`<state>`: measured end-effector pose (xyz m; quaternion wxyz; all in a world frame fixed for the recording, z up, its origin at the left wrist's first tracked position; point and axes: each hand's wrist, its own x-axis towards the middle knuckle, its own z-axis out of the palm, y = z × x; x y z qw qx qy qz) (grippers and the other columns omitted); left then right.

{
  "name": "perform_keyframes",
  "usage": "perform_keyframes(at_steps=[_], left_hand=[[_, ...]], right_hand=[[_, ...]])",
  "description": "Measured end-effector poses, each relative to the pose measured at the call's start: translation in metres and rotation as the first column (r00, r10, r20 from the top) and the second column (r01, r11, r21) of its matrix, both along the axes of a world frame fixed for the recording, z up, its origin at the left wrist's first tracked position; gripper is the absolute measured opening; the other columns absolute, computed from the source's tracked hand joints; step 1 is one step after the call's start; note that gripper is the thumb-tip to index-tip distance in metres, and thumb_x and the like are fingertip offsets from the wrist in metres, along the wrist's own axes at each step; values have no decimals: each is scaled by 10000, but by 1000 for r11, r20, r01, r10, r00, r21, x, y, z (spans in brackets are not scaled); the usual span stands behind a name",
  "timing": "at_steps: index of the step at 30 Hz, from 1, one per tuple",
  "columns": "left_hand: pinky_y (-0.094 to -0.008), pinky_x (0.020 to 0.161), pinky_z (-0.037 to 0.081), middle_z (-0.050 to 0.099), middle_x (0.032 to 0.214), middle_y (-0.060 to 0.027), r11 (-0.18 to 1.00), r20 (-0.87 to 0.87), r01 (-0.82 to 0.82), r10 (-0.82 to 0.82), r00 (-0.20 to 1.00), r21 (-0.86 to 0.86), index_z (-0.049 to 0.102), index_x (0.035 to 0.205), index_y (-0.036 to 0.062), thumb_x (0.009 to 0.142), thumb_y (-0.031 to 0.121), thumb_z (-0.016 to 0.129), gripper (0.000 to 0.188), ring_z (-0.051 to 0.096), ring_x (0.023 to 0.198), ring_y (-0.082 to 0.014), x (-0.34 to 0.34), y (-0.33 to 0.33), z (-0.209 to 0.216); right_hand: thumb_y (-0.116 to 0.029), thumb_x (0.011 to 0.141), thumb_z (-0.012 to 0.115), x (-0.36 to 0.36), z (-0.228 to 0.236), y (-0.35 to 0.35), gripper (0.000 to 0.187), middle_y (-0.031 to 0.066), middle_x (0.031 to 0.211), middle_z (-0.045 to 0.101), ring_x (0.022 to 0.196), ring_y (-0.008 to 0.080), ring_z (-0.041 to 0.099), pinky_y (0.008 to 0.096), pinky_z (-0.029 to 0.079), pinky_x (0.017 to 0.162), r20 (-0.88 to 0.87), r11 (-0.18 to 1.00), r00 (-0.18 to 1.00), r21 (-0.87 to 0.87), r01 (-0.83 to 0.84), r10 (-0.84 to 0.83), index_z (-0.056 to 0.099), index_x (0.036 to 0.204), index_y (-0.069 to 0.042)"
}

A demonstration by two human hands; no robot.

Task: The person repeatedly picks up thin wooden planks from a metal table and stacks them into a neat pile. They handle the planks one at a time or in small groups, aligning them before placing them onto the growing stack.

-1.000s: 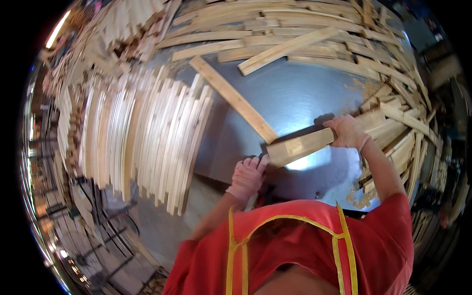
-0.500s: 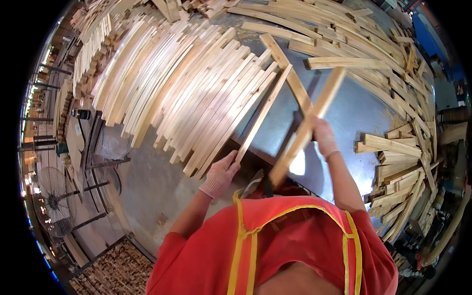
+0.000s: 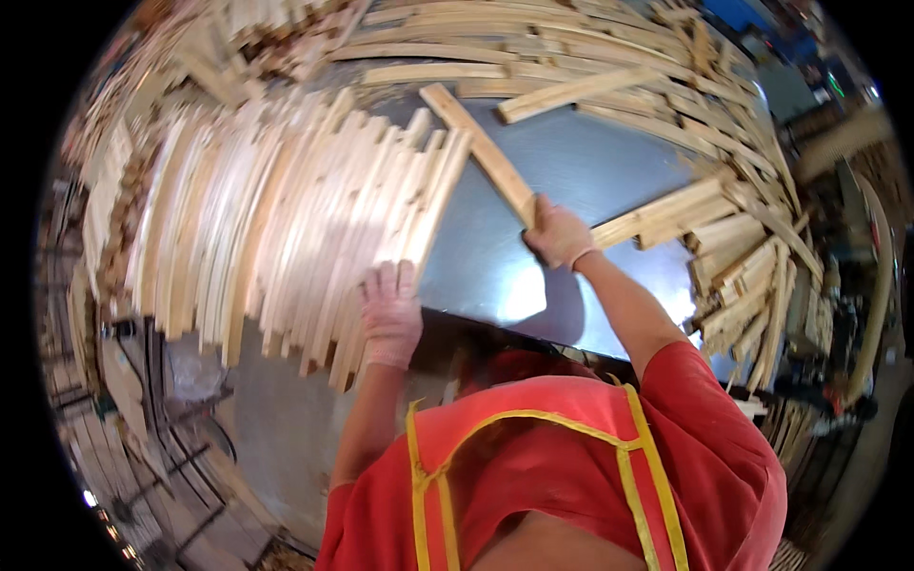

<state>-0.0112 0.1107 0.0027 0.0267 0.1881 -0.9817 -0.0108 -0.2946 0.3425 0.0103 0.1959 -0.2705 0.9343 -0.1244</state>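
My left hand (image 3: 390,319), in a pale knitted glove, lies with fingers stretched out over the near ends of a row of wooden strips (image 3: 314,219). The strips lie side by side, their near ends uneven. My right hand (image 3: 560,234), also gloved, is closed around the near end of a wooden board (image 3: 481,152). This board slants away to the far left, its far end close to the row's far right corner. Bare metal tabletop (image 3: 495,247) shows between the row and the board. The fingertips under the board are hidden.
Loose boards (image 3: 571,43) lie heaped along the table's far side. At the right, a stack of short pieces (image 3: 743,276) shows its cut ends towards me. The table's front edge (image 3: 505,335) runs just before my body. A clear plastic bag (image 3: 195,373) hangs at the left.
My left hand has let go of a strip, which now lies against the row. My right hand no longer holds the raised board and has gripped the slanting one. The view has turned.
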Motion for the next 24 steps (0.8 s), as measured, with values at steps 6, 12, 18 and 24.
perform_keyframes(at_steps=[6,12,18,24], left_hand=[[-565,1182,379,444,1590,-161,993,124,-71,82,989,-91,426,1612,150,903,295,756,795,434,1456,-404,-6,9,-2],[-527,1181,405,491,1577,-157,978,147,-132,156,977,-162,441,1605,126,903,367,780,817,469,1442,-383,-22,22,17],[-519,1005,523,520,1505,-204,960,129,-118,87,988,256,441,1565,85,832,440,828,902,583,1275,-400,-106,125,17],[-522,999,539,509,1478,-225,910,205,-250,189,960,331,353,1587,81,809,314,808,930,615,1194,-451,-104,129,-13]], right_hand=[[-446,935,665,85,5,41,640,327,1056,716,1023,504,702,549,557,922,503,985,849,-119,-122,166,435,1313,17],[-395,906,692,11,41,62,491,233,1144,705,1122,423,668,520,544,957,225,952,973,-286,111,-46,605,1274,-81],[-510,830,795,-124,-21,134,841,232,1352,619,1267,408,584,515,501,1046,-288,868,828,-24,497,-482,495,1461,-42],[-428,784,844,-44,-8,85,835,236,1293,638,1241,416,596,510,515,1036,-201,955,934,-85,285,-296,463,1428,-57]])
